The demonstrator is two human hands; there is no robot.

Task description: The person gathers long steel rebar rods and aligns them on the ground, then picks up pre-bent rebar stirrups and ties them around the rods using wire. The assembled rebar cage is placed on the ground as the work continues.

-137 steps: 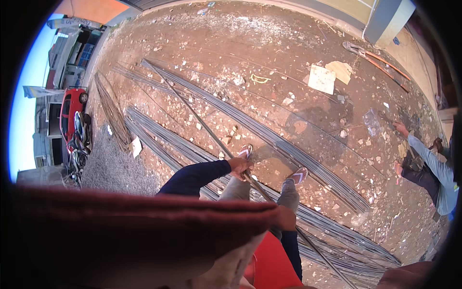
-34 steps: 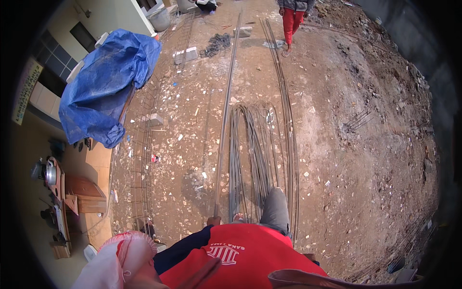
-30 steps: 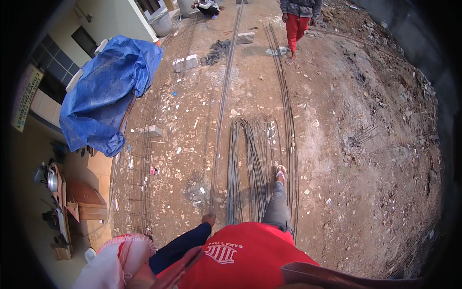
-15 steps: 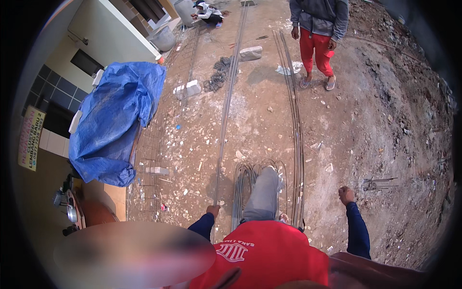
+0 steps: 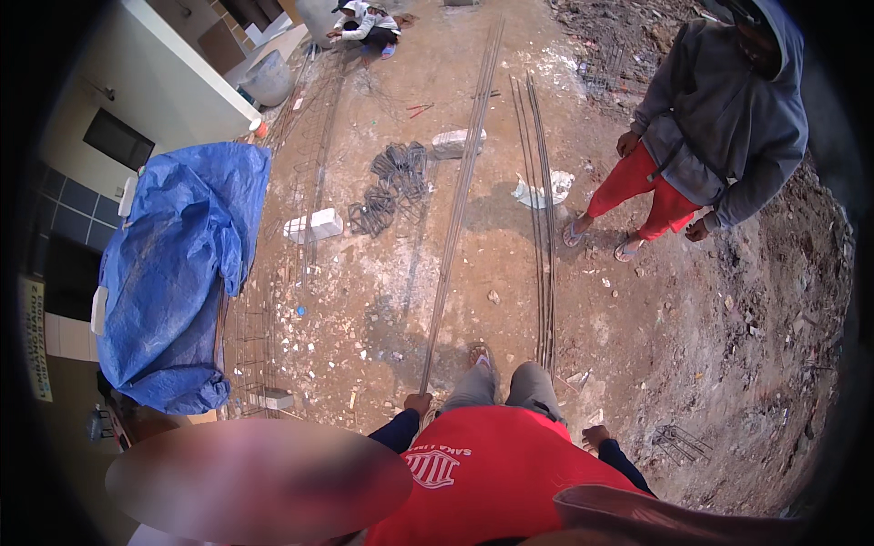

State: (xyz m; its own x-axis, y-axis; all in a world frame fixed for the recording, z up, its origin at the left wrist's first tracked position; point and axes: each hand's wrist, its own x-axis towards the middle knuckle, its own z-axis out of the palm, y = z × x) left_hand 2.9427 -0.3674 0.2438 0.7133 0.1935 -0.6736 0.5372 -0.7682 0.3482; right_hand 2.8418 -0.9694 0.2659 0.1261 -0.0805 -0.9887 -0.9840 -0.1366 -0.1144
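My left hand (image 5: 418,404) is closed around the near end of long, thin steel bars (image 5: 455,217). These bars run away from me up the view, past a white block. Low beside my right knee hangs my right hand (image 5: 596,438), its fingers loosely apart with nothing seen in them. A second bundle of steel bars (image 5: 544,264) lies on the ground ahead of my right leg, its near end hidden behind my knee. The tips of several short bars (image 5: 681,443) show on the dirt to the right of my right hand.
A person in a grey hooded jacket (image 5: 728,118) stands at right; another person (image 5: 369,29) squats far left. Bent steel stirrups (image 5: 393,187), white blocks (image 5: 312,226) and a white sack (image 5: 543,189) lie ahead. A blue tarp (image 5: 177,278) covers something at left.
I have stepped forward, and the bent bars by my legs have gone out of sight. My right hand has come in nearer my body. The standing person appears closer and further right.
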